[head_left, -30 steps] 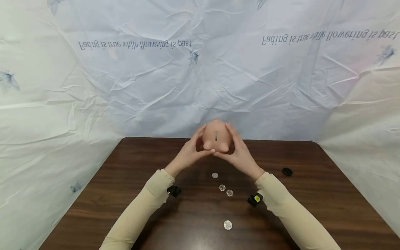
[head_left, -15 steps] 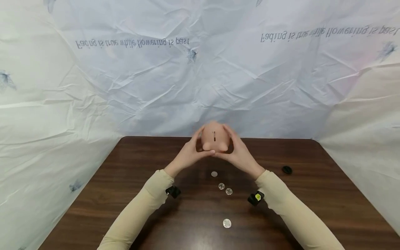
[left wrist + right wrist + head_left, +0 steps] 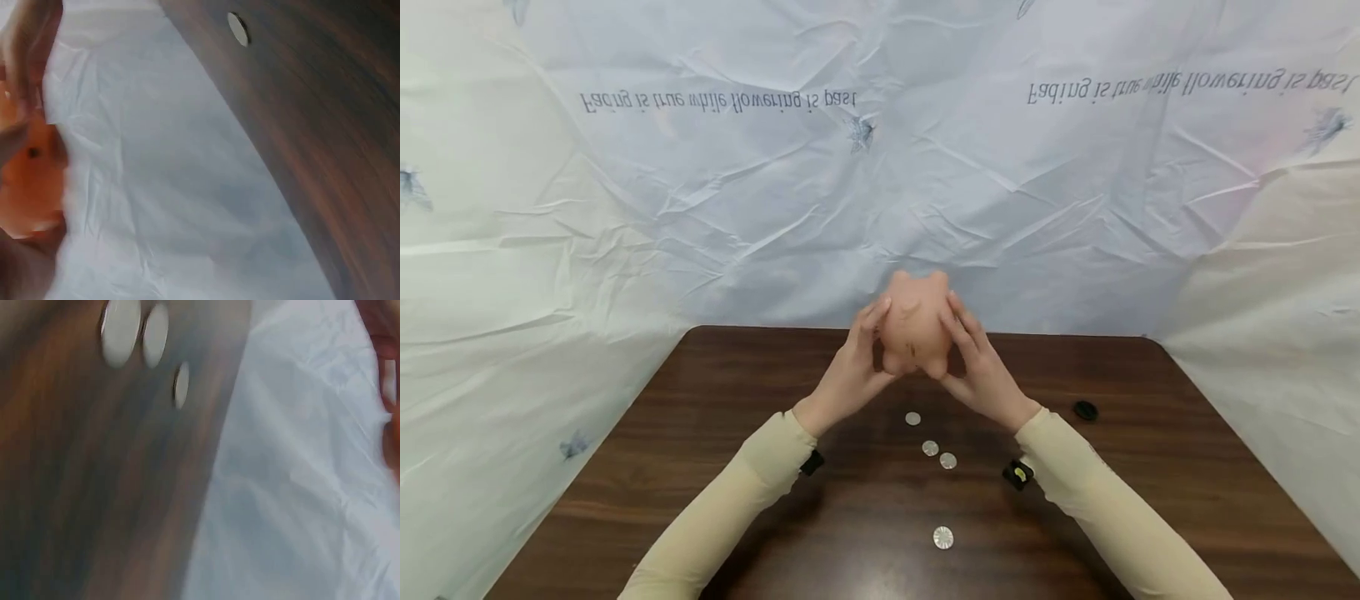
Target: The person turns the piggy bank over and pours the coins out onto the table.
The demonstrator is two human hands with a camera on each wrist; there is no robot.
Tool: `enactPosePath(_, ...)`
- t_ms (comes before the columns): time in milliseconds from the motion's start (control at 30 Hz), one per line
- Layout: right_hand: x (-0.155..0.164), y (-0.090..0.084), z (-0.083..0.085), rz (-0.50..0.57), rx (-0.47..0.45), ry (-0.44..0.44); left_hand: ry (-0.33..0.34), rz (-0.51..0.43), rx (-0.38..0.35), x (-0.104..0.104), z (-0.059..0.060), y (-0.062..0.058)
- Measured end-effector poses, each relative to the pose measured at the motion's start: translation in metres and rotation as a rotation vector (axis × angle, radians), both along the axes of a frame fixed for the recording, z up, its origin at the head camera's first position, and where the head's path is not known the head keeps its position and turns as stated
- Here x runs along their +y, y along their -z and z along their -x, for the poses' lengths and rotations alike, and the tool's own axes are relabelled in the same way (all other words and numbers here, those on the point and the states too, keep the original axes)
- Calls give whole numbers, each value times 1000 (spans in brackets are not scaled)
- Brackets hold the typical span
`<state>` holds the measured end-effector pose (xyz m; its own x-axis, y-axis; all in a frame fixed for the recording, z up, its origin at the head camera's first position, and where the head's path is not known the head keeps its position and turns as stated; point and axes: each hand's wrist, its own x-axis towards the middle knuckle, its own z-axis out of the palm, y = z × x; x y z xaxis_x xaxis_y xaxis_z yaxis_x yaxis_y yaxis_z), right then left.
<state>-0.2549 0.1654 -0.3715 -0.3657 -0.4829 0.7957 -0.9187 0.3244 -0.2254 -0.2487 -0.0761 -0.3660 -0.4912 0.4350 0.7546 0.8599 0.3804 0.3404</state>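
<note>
A pink piggy bank [image 3: 916, 322] is held up above the far middle of the dark wooden table [image 3: 1150, 500], tilted, with its legs toward me. My left hand [image 3: 856, 367] grips its left side and my right hand [image 3: 973, 367] grips its right side, fingers curled around the body. In the left wrist view the piggy bank [image 3: 31, 181] shows orange at the left edge, between my fingers [image 3: 25, 56]. Several silver coins lie on the table below the hands: one coin [image 3: 913, 418], a pair [image 3: 939, 454], and a nearer coin [image 3: 943, 537].
A small black round cap [image 3: 1085, 410] lies on the table to the right. Crumpled white sheeting with printed text [image 3: 880, 183] walls the table at the back and both sides. In the right wrist view three blurred coins [image 3: 140, 337] lie on the wood.
Both hands have lifted the piggy bank a little and tipped it, so the coin slot no longer faces me. The coins and cap have not moved.
</note>
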Motion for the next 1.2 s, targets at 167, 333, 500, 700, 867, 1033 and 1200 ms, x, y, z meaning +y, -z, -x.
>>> enactPosePath(167,1,5,-6,-2,-642,51,-119,119,-558,-5,-6,-1)
enactPosePath(333,0,-1,-11,44,-280,-24,13,26,-301,-5,-7,-11)
enactPosePath(500,-6,-11,-7,93,11,-10,67,-11,26,-2,3,-18)
enactPosePath(700,-3,-11,-2,73,-1068,3,-49,187,-642,-13,15,-10)
enactPosePath(867,-4,-21,-4,-27,-1143,124,-181,268,-661,-13,16,-20)
enactPosePath(1033,-10,-34,-11,-141,-1002,260,-176,237,-752,-11,14,-35)
enactPosePath(1200,-16,-28,-10,-163,-1096,240,-125,207,-942,-14,16,-27)
